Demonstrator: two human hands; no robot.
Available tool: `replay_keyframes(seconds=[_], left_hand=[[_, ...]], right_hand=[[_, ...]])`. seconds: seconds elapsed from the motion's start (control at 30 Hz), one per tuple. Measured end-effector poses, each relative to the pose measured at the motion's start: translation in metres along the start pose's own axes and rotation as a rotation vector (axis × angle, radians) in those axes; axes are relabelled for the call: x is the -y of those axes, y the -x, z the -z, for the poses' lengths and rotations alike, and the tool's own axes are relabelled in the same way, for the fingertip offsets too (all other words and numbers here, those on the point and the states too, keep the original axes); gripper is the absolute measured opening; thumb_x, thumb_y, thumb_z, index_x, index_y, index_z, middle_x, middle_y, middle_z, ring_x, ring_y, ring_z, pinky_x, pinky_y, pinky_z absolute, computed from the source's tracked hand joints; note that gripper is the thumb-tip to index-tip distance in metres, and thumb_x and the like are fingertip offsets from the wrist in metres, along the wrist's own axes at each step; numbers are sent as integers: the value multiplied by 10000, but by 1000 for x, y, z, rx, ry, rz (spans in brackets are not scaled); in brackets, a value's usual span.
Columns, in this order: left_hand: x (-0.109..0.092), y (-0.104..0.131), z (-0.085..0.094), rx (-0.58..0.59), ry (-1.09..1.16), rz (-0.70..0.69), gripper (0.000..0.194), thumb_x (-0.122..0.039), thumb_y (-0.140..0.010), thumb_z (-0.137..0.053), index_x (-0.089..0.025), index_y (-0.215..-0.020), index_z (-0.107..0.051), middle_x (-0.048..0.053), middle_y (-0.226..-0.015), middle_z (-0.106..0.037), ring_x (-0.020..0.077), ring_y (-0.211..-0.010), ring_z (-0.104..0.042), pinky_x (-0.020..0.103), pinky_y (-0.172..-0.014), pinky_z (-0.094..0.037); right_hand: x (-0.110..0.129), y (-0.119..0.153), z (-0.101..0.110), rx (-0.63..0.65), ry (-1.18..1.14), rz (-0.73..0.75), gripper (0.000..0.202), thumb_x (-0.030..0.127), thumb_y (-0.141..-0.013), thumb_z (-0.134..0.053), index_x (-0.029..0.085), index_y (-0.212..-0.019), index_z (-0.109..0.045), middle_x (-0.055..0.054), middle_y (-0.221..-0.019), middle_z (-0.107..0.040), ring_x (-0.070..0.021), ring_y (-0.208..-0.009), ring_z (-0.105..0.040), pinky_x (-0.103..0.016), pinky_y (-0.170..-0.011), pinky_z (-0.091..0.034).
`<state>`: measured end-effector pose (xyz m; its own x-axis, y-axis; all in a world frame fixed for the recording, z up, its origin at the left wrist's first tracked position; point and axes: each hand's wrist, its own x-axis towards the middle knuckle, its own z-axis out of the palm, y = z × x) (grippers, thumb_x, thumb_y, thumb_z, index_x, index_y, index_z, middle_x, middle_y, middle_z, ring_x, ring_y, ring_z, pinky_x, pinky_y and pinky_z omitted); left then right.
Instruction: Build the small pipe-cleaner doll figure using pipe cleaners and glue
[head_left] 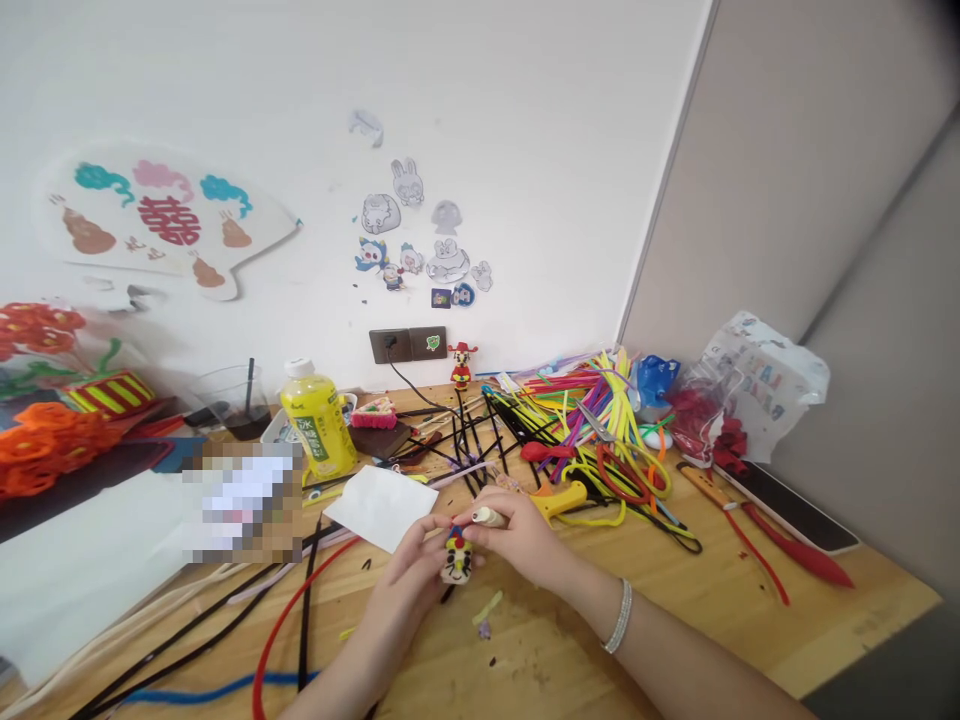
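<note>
My left hand [417, 562] is closed around a small doll figure [457, 566], with a pale face, black markings, a yellow strip and a red and blue top. My right hand [525, 535] is closed at the figure's other side, its fingertips touching the top. A cream, pen-like stick [490, 517] is tucked in that hand, one round end pointing left. Just beyond the hands lies a white sheet of paper [384, 505]. A yellow glue gun [561, 499] rests behind my right hand.
Pipe cleaners [600, 400] in many colours are heaped at the back right, with scissors [594, 421] among them. A yellow drink bottle [321, 425] and a plastic cup [244, 410] stand at the left. A finished red-hatted figure [461, 368] stands by the wall. A phone [791, 510] lies at the right.
</note>
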<state>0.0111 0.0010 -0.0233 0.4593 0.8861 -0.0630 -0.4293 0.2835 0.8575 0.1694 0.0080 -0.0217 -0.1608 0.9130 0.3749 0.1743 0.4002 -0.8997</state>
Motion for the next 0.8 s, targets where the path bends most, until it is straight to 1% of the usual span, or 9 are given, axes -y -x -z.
replay_keyframes(seconds=[0.07, 0.17, 0.23, 0.33, 0.4, 0.5, 0.6, 0.7, 0.8], left_hand=[[-1, -3, 4, 15, -3, -7, 182, -274, -705, -652, -197, -830, -545, 17, -775, -683, 152, -714, -623, 226, -621, -443], [-4, -5, 7, 25, -38, -66, 246, -186, -640, -717, -204, -828, -560, 10, -831, -684, 136, -689, -620, 207, -592, -442], [-8, -5, 8, -18, -21, -88, 330, -163, -640, -710, -229, -927, -561, 26, -935, -677, 163, -758, -633, 239, -643, -464], [-17, -7, 14, -95, 36, -96, 396, -153, -654, -681, -230, -1024, -562, 57, -1024, -658, 212, -859, -633, 304, -748, -473], [-22, -11, 23, -139, 69, -96, 342, -146, -650, -668, -198, -980, -596, 70, -994, -668, 226, -860, -638, 329, -779, -471], [-30, -20, 43, -190, 148, -100, 261, -189, -686, -617, -174, -947, -610, 89, -920, -681, 236, -812, -645, 375, -743, -491], [-36, -27, 60, -270, 143, -169, 222, -180, -704, -578, -165, -923, -611, 77, -846, -688, 199, -722, -648, 334, -678, -504], [-40, -30, 69, -302, 125, -227, 179, -162, -693, -562, -164, -863, -617, 48, -764, -688, 155, -642, -635, 273, -625, -499], [-41, -31, 70, -319, 94, -248, 78, -171, -682, -579, -152, -749, -613, 37, -703, -680, 142, -607, -624, 248, -589, -487]], right_hand=[[1, -1, 0, 10, -17, -4, 152, 283, -704, -660, 166, -794, -695, -11, -728, -574, -145, -716, -542, -252, -659, -430], [3, -2, 0, 39, -66, -34, 191, 301, -721, -636, 168, -851, -681, -29, -798, -628, -159, -743, -577, -266, -678, -449], [3, -3, 1, 28, -55, -31, 205, 296, -743, -607, 178, -899, -668, -35, -857, -652, -171, -796, -589, -279, -722, -451], [-5, -6, 5, -64, 78, 6, 197, 264, -740, -593, 179, -907, -656, -44, -909, -653, -190, -881, -579, -299, -801, -431], [-15, -9, 10, -133, 190, -4, 191, 256, -736, -580, 168, -891, -648, -53, -907, -647, -197, -877, -580, -305, -802, -432], [-30, -16, 20, -245, 370, -41, 173, 242, -721, -558, 170, -855, -641, -51, -878, -645, -201, -850, -585, -304, -776, -440], [-37, -22, 33, -299, 415, -33, 200, 237, -749, -489, 163, -878, -622, -50, -854, -644, -187, -807, -595, -281, -735, -454], [-34, -26, 49, -359, 470, -18, 251, 247, -776, -432, 147, -936, -597, -69, -904, -635, -185, -844, -587, -265, -748, -451], [-32, -26, 66, -433, 604, -27, 274, 234, -780, -411, 139, -956, -598, -89, -924, -614, -214, -882, -556, -304, -798, -418]])
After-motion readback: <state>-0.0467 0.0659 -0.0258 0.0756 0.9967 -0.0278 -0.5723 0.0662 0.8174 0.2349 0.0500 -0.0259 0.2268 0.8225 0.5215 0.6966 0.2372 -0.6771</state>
